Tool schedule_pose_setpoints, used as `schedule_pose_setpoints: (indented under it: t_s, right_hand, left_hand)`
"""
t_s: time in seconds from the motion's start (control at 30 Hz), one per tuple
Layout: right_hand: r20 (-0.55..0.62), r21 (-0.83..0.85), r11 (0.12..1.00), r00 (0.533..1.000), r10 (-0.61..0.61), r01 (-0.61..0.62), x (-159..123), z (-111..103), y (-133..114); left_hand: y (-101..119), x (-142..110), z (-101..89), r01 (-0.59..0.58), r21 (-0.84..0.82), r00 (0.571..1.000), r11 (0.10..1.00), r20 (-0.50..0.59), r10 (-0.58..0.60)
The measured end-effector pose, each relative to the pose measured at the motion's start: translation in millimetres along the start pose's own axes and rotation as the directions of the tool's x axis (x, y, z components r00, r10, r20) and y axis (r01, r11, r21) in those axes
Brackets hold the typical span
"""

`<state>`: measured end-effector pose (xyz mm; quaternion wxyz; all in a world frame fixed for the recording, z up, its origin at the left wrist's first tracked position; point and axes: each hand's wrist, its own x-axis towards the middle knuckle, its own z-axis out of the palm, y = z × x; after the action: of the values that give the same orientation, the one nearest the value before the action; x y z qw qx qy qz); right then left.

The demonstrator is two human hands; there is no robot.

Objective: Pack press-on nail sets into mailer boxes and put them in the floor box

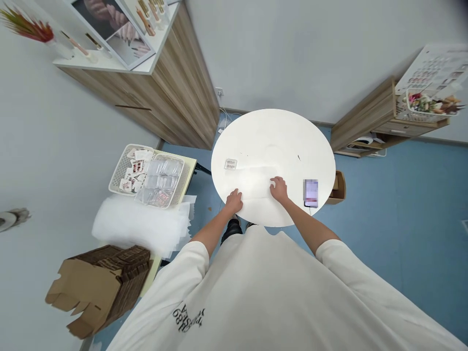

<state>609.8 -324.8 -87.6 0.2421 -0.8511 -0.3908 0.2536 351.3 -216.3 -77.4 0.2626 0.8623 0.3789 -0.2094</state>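
Observation:
On the round white table (272, 131) lies a thin, whitish translucent packing sheet (254, 183), nearly the table's own colour. My left hand (234, 201) is at the sheet's near left corner, its fingers closed over the edge. At the right end of the sheet is my right hand (279, 189), fingers bent and touching down, with a gap between thumb and forefinger. Just past the sheet's far left corner sits a small clear plastic case (230, 164) with rows of small pieces inside.
A phone (311, 193) with a cable lies at the table's right. On a side table to the left are white baskets (119, 168) of cards and clear boxes, a stack of white packing sheets (139, 222) and folded cardboard boxes (84, 290). Wooden cabinets (183, 83) stand behind.

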Motion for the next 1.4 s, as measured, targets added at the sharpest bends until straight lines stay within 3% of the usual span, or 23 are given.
schedule_pose_setpoints:
  t_s: [0.1, 0.17, 0.43, 0.53, 0.67, 0.8, 0.9, 1.03, 1.23, 1.4]
  right_hand:
    - [0.142, 0.078, 0.996, 0.989, -0.042, 0.031, -26, 15, -6]
    - [0.195, 0.139, 0.990, 0.981, -0.013, -0.014, -40, 24, -11]
    - [0.160, 0.214, 0.968, 0.982, 0.100, -0.134, -56, 39, -18]
    - [0.141, 0.213, 0.963, 0.981, 0.136, -0.164, -54, 39, -16]
    - [0.122, 0.189, 0.963, 0.978, 0.170, -0.191, -53, 39, -16]
    - [0.119, 0.153, 0.972, 0.979, 0.163, -0.181, -56, 43, -17]
    - [0.142, 0.100, 0.966, 0.965, 0.223, -0.238, -59, 47, -18]
    - [0.155, 0.065, 0.965, 0.957, 0.243, -0.256, -58, 51, -21]
    - [0.210, -0.009, 0.972, 0.950, 0.232, -0.235, -46, 48, -27]
    - [0.236, -0.059, 0.973, 0.944, 0.229, -0.221, -40, 39, -28]
  left_hand:
    - [-4, 6, -2.6, 0.047, 0.001, 0.998, 0.999, -0.046, -0.047]
    - [-6, 10, -3.7, 0.078, -0.011, 0.996, 0.997, -0.044, -0.078]
    - [13, 25, -2.2, 0.118, -0.144, 0.993, 0.983, 0.028, -0.115]
    - [25, 30, -1.3, 0.066, -0.242, 0.997, 0.968, 0.050, -0.055]
    - [34, 34, -4.2, -0.072, -0.370, 0.985, 0.926, 0.121, 0.125]
    - [25, 38, -13.9, -0.226, -0.193, 0.972, 0.955, 0.015, 0.233]
    - [12, 42, -22.6, -0.241, -0.013, 0.971, 0.971, -0.011, 0.240]
    - [0, 44, -28.8, -0.238, 0.094, 0.970, 0.967, 0.074, 0.232]
    - [0, 38, -25.5, -0.280, 0.133, 0.952, 0.951, 0.168, 0.257]
    - [-8, 37, -17.6, -0.405, 0.179, 0.908, 0.896, 0.189, 0.373]
